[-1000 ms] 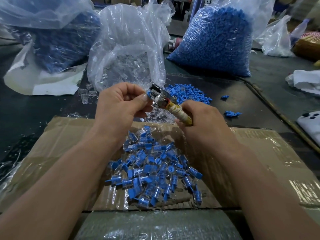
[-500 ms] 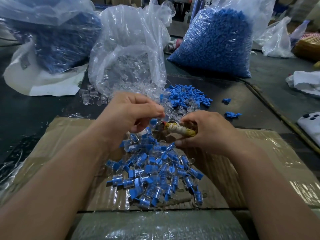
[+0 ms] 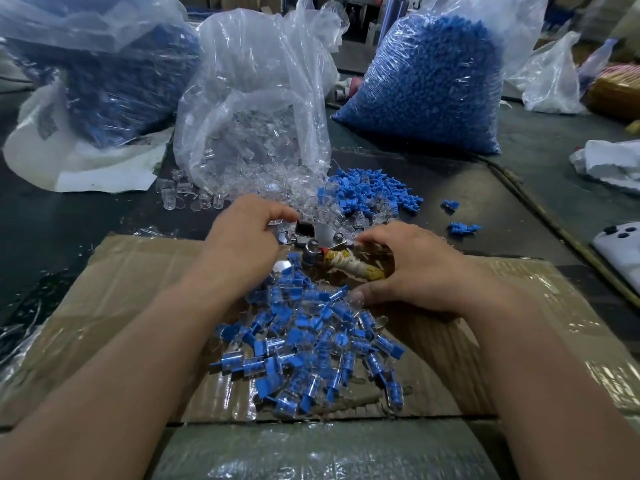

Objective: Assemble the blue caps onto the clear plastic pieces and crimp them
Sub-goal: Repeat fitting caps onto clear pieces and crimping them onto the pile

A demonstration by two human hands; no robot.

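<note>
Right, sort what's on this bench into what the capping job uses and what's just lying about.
For the job:
crimping tool, held in the right hand
loose blue caps
loose clear pieces
bag of clear pieces
bag of blue caps
capped pieces on the cardboard

Lying about:
white cloth
white device
crumpled plastic bag

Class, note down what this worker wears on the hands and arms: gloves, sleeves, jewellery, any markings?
Nothing worn shows. The left hand and right hand are bare, without gloves, rings or plasters. The left forearm and right forearm are bare to the frame's edge: no sleeves, watch or bracelet in view.
</note>
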